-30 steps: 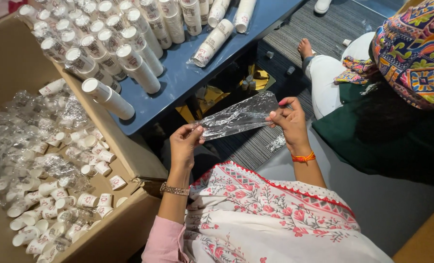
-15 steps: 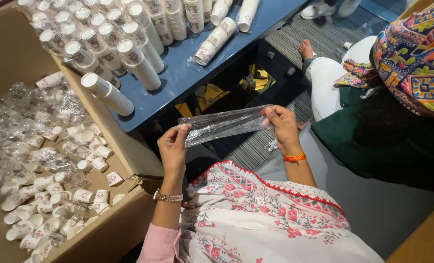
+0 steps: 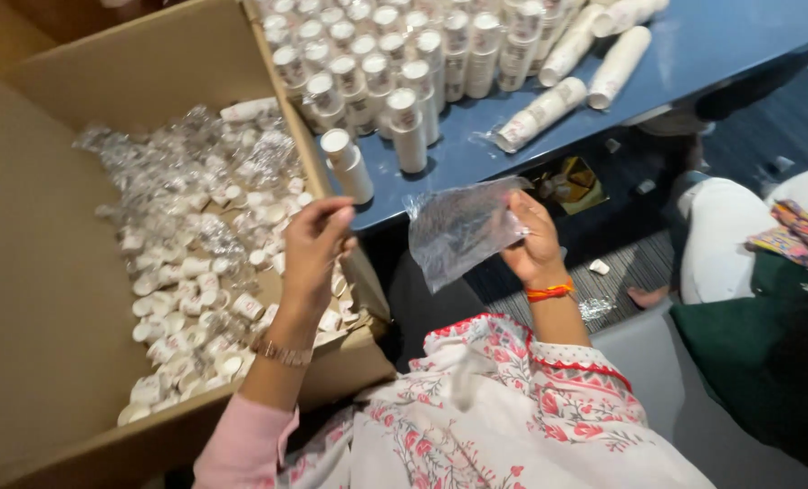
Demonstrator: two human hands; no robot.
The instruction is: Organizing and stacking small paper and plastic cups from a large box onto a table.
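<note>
My right hand [image 3: 533, 243] grips a clear plastic bag [image 3: 458, 228] by one end, and the bag hangs loose in front of the blue table edge. My left hand [image 3: 315, 246] is free of the bag, fingers curled with nothing in them, over the near right corner of a big cardboard box [image 3: 42, 272]. Inside the box lie several small white cups [image 3: 196, 272] mixed with crumpled clear wrappers. An orange band sits on my right wrist and a bracelet on my left.
A blue table [image 3: 694, 54] carries several upright stacks of white paper cups [image 3: 404, 109] and a few stacks lying flat [image 3: 542, 110]. Another person in green clothing and a patterned head covering [image 3: 784, 308] sits on the floor at the right.
My left hand has let go of the bag, which was stretched between both hands. That hand moved left toward the box; the bag now hangs from my right hand alone.
</note>
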